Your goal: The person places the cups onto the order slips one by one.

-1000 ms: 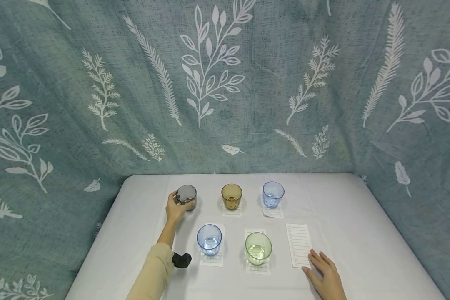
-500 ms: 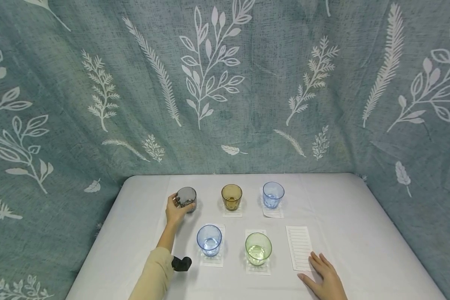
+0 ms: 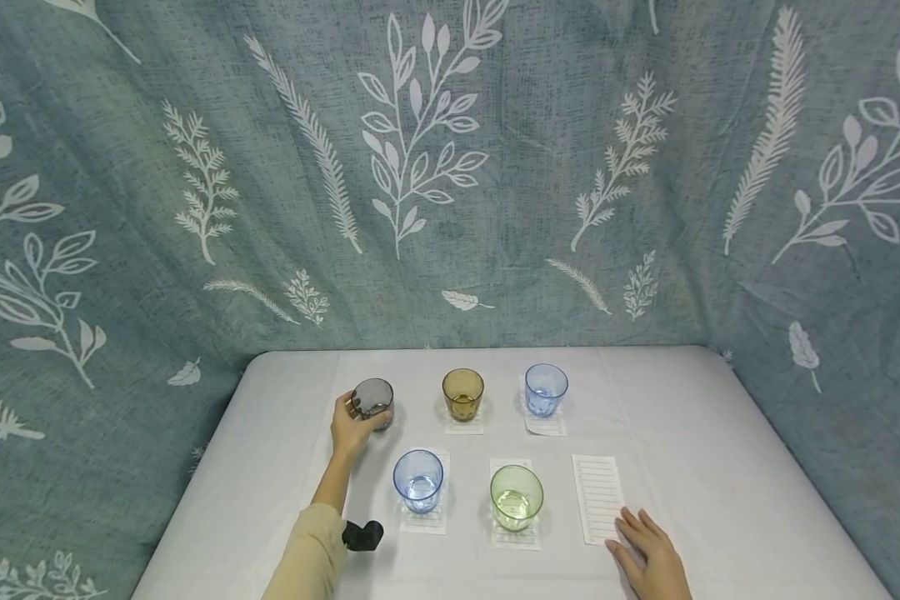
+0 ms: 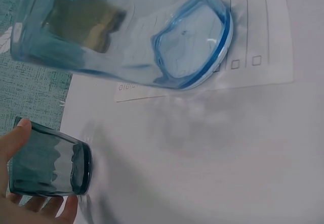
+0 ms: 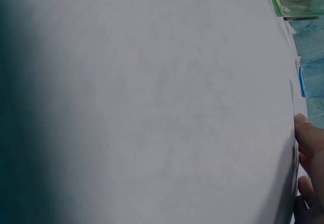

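A smoky grey glass (image 3: 372, 402) stands upright at the back left of the table. My left hand (image 3: 351, 427) grips it from the near left side, thumb on one side and fingers on the other. The left wrist view shows the same hand (image 4: 28, 206) around the tinted glass (image 4: 48, 161); whether its base touches the cloth I cannot tell. At the front right, my right hand (image 3: 648, 554) lies with its fingers extended over the lower right corner of a printed paper strip (image 3: 598, 497). Only part of that hand (image 5: 311, 143) shows in the right wrist view.
Nearest the left forearm is a blue glass (image 3: 418, 482) on a paper strip. A green glass (image 3: 517, 498) stands beside it on another strip. Behind them are an amber glass (image 3: 463, 394) and a second blue glass (image 3: 546, 390), also on paper. Patterned curtain (image 3: 450, 208) surrounds the white table (image 3: 705, 417).
The grey glass has shifted slightly toward the front edge in my left hand. The right-hand paper strip has slid a little nearer too, with my right hand moving along.
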